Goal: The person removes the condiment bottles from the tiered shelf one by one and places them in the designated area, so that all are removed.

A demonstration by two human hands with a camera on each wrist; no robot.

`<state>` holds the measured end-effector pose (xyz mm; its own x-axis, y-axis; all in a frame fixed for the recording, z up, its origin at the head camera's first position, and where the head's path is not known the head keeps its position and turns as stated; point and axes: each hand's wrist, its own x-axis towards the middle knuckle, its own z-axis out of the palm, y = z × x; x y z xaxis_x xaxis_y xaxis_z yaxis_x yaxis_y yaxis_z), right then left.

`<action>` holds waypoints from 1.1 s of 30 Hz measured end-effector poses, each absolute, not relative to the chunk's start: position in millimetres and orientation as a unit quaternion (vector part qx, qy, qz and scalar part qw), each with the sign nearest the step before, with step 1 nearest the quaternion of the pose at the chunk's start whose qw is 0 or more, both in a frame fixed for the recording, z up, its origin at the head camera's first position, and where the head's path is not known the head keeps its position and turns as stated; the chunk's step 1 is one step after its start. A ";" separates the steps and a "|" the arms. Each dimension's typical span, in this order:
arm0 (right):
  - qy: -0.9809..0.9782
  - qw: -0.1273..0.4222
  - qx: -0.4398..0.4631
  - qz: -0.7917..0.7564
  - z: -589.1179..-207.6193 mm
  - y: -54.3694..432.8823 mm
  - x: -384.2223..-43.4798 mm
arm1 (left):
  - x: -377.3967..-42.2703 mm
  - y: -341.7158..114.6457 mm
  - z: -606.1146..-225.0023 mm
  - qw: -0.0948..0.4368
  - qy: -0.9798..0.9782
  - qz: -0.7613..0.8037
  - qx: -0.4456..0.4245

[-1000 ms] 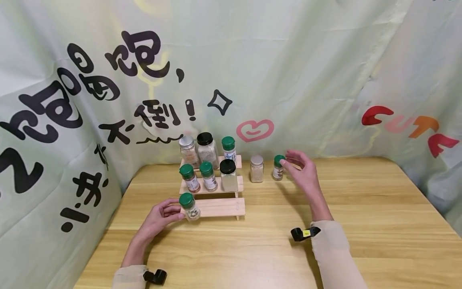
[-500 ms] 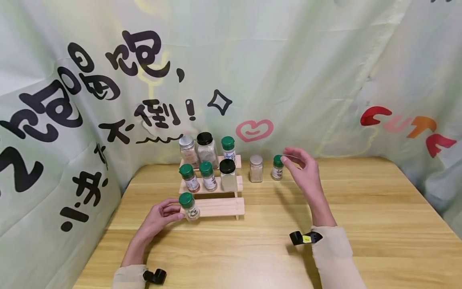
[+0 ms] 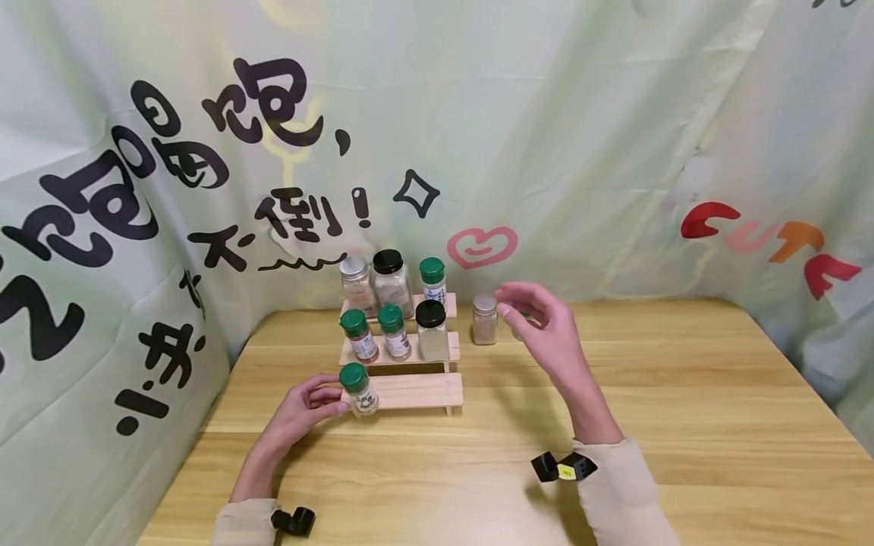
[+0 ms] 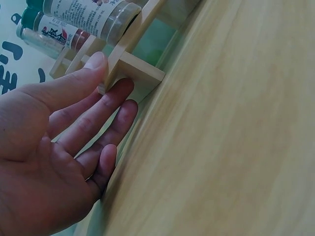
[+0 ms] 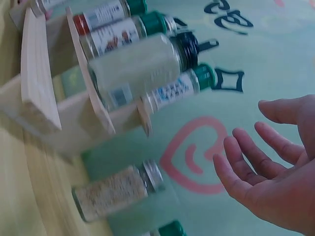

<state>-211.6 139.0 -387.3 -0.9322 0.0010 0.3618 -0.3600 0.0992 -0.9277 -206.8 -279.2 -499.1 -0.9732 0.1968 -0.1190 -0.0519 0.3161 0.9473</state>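
In the head view my left hand [image 3: 306, 409] holds the left end of a stepped wooden spice rack [image 3: 416, 391]. The left wrist view puts its thumb at the edge of the lowest step, its fingers by the support [image 4: 140, 69]. A green-capped spice jar [image 3: 359, 388] stands on that step beside it. My right hand [image 3: 546, 334] hovers right of a small silver-lidded glass jar [image 3: 485, 320] on the table. Its fingers are spread and hold nothing; in the right wrist view a gap separates them from that jar [image 5: 115, 192]. Behind this hand a green-capped jar [image 5: 170, 229] is mostly hidden.
Two green-capped jars and a black-lidded jar [image 3: 432, 334] fill the middle step. On the top step are a silver-lidded jar [image 3: 358, 287], a tall black-lidded jar [image 3: 392, 285] and a green-capped jar [image 3: 433, 279]. A printed curtain [image 3: 580, 152] hangs behind the wooden table [image 3: 717, 379].
My right hand has left the small green-capped jar on the table and moved left toward the silver-lidded one, now covering the former. The left hand stays at the rack.
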 end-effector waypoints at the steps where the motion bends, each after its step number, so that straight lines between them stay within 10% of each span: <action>1: -0.726 0.132 0.130 0.662 -385.4 135.3 -210.5 | -206.6 -279.3 -498.9 0.106 0.804 0.584 0.041; 33: -0.717 0.050 0.244 0.651 -387.7 61.5 -185.8 | -208.0 -281.3 -499.7 0.105 0.795 0.594 0.063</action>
